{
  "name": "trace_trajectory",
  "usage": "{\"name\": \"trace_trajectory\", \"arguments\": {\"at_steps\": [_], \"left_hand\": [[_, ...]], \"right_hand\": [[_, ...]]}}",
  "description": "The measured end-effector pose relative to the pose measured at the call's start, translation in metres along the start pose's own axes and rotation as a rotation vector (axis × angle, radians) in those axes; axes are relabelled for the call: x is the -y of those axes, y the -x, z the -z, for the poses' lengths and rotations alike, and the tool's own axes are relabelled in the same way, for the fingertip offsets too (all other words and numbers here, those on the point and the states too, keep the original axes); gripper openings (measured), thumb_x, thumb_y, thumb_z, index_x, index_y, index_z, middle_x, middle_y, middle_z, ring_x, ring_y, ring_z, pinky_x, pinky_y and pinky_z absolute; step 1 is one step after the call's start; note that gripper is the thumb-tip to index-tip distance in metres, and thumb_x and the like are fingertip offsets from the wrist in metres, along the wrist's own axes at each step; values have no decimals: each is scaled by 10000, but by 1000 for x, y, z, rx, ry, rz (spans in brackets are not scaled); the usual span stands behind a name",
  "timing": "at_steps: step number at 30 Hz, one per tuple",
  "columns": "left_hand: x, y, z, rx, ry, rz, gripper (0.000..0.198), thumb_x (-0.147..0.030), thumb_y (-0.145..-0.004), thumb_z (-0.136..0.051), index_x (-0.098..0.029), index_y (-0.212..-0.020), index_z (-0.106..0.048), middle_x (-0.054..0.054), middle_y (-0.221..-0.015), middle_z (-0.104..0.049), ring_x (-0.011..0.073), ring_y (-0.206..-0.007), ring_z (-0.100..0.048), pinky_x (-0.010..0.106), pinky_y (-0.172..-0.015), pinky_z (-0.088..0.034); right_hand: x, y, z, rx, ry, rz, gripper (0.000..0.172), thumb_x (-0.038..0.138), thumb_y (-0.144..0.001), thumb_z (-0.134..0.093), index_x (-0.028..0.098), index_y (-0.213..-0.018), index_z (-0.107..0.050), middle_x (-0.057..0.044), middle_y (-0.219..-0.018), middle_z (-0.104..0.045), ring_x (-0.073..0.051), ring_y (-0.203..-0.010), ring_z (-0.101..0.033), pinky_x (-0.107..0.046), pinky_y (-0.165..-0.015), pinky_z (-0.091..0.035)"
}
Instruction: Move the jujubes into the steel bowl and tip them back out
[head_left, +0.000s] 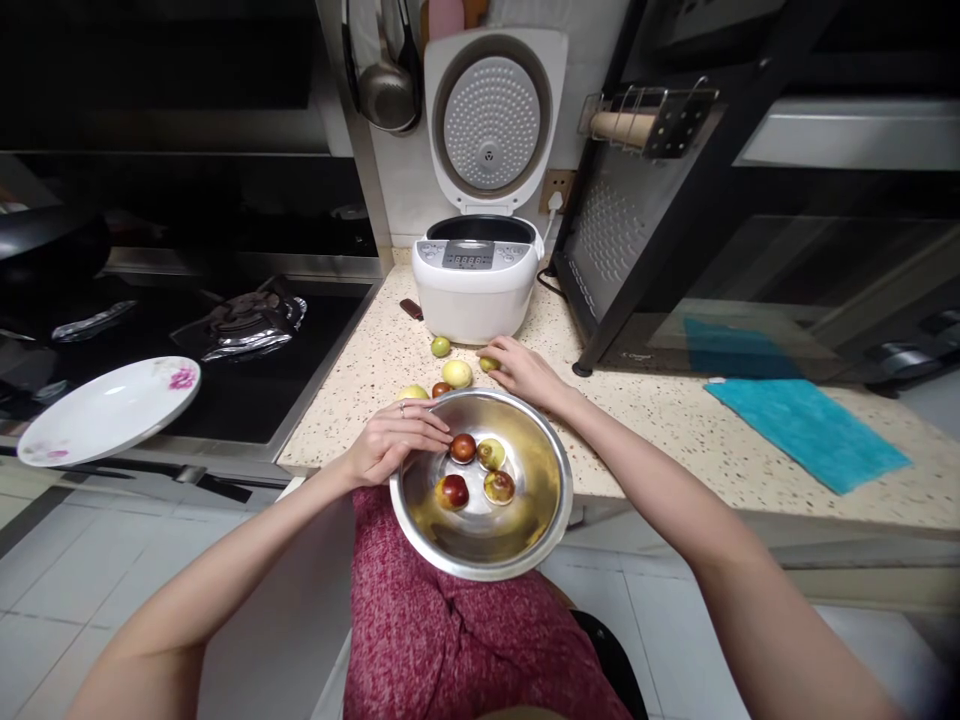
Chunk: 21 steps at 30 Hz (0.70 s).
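A shiny metal bowl [525, 545] rests on my lap, tilted slightly. Inside lie several jujubes: a brown-red jujube [463, 448], a dark red one [452, 492] and mottled yellow-brown ones. My left hand [396, 440], with a ring on one finger, grips the bowl's left rim, fingertips over the inside close to the brown-red jujube. On the counter past the bowl, my right hand [519, 368] has its thumb and fingers around a green jujube [489, 364]. Beside it sit a pale yellow jujube [457, 374], a small green jujube [440, 346] and others partly behind the bowl.
A white rice cooker [472, 290] stands with its lid up behind the jujubes. At right are a black oven [750, 290] and a turquoise cloth [814, 425]. To the left, a flowered white plate [109, 410] overhangs the front of the gas stove [225, 400].
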<state>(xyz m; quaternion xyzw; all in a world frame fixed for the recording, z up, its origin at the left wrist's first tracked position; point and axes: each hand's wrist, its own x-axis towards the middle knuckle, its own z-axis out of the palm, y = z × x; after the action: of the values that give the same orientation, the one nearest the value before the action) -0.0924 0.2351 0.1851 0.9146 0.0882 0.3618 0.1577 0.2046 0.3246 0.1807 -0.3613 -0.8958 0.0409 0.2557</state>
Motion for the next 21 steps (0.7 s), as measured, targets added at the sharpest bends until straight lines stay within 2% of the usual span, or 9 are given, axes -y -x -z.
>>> {"name": "trace_trajectory", "arguments": {"at_steps": [2,5,8,10,13,17,19,21], "left_hand": [[0,0,0,5,-2,3,615,-401,-1117,-182,-201,-1195,-759,78,-1139,-810,229,-1158,-733,495,-1150,-470],[0,1,0,16,-11,18,624,-407,-1117,-180,-199,-1187,-763,79,-1134,-811,232,-1154,-735,498,-1145,-476],[-1,1,1,19,-18,27,618,-406,-1115,-186,-204,-1186,-766,80,-1132,-811,237,-1147,-740,506,-1126,-490],[-1,1,1,20,-20,27,618,-405,-1114,-185,-206,-1189,-765,84,-1136,-810,240,-1145,-741,509,-1116,-496],[-2,0,1,14,-13,24,620,-407,-1113,-182,-210,-1194,-764,86,-1126,-812,240,-1129,-746,506,-1106,-504],[-2,0,1,4,-3,36,610,-412,-1111,-194,-219,-1194,-766,81,-1123,-813,238,-1118,-750,500,-1101,-513],[-2,0,1,6,-7,36,614,-416,-1111,-190,-221,-1194,-767,81,-1126,-813,239,-1123,-749,502,-1102,-511],[-2,1,1,13,-15,33,618,-414,-1112,-184,-221,-1197,-764,79,-1129,-812,240,-1129,-747,506,-1105,-506]], "right_hand": [[2,-1,4,-26,-33,-1,272,158,-950,-572,193,-1210,-644,-123,-1163,-626,-286,-1082,-602,-423,-901,-546],[9,-3,15,-133,-111,-1,293,162,-922,-569,186,-1209,-627,-116,-1146,-608,-270,-1038,-608,-396,-862,-544],[24,-4,30,-251,-219,13,277,182,-910,-574,181,-1183,-618,-99,-1098,-599,-237,-942,-608,-354,-788,-537],[35,-2,40,-273,-289,19,248,204,-928,-564,190,-1169,-619,-88,-1075,-604,-218,-889,-598,-334,-749,-528],[51,3,51,-187,-383,52,230,223,-958,-548,215,-1173,-632,-73,-1080,-638,-210,-887,-603,-341,-770,-530],[61,8,56,-29,-492,154,163,271,-970,-650,231,-1125,-681,-58,-1098,-705,-225,-998,-652,-399,-920,-530],[62,10,57,48,-550,181,208,291,-949,-720,224,-1145,-695,-66,-1155,-725,-235,-1080,-667,-417,-992,-514],[64,11,57,131,-591,170,294,287,-923,-767,212,-1196,-689,-77,-1204,-730,-238,-1114,-678,-409,-1002,-518]]}}
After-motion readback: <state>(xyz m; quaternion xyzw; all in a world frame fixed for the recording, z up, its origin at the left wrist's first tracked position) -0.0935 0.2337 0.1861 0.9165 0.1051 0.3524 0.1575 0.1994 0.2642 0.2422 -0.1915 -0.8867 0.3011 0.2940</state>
